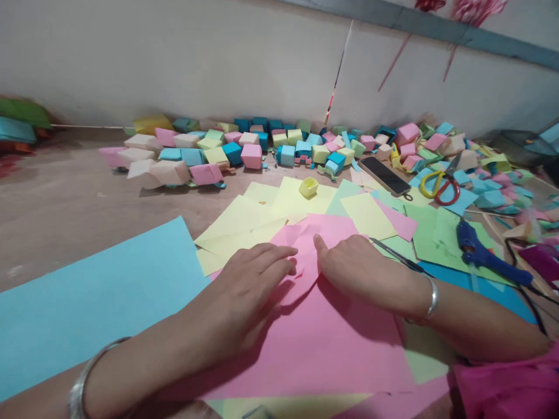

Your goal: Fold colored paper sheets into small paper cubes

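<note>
A piece of pink paper [336, 226] with creases and a folded-over edge lies between my two hands, on top of a larger pink sheet [332, 349]. My left hand [248, 291] is closed on its near left part, fingers bent and the thumb hidden underneath. On the right side my right hand [362, 270] presses the same piece with one digit stretched out. Its other fingers are curled in and mostly hidden under the palm. Just beyond the hands, a small yellow folded paper box [308, 187] rests on yellow sheets [244, 224].
A large blue sheet [105, 297] spreads to the left. Many small paper cubes [251, 156] line the wall. To the right lie a phone [384, 176], scissors [441, 185], a dark pen-like tool [399, 258] and a blue glue gun [489, 256] with its cord.
</note>
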{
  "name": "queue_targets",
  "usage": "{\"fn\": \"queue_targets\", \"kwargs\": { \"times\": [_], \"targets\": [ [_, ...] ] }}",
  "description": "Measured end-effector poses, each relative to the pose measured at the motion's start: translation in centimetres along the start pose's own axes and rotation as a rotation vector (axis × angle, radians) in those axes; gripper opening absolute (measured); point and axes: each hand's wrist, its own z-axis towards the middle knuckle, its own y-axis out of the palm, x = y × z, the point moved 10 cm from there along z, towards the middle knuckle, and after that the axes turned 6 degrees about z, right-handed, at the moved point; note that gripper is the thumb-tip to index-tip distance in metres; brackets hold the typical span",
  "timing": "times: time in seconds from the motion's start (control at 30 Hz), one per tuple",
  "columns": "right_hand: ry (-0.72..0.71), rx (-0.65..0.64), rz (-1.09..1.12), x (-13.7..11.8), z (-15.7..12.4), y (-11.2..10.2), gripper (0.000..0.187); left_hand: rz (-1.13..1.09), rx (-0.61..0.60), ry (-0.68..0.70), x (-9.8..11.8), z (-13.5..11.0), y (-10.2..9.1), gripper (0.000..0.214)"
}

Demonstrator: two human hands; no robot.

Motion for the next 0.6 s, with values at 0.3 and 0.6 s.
{"fn": "queue_targets", "kwargs": {
  "times": [0.3,0.6],
  "targets": [
    [-0.011,0.000,0.002,0.0,0.0,0.2,0.050,-0.011,0.001,0.009,-0.4,0.3,1.0,0.034],
    [0.019,0.093,0.028,0.3,0.2,0.7,0.059,0.398,-0.027,0.078,0.5,0.1,-0.6,0.027]
  ]
}}
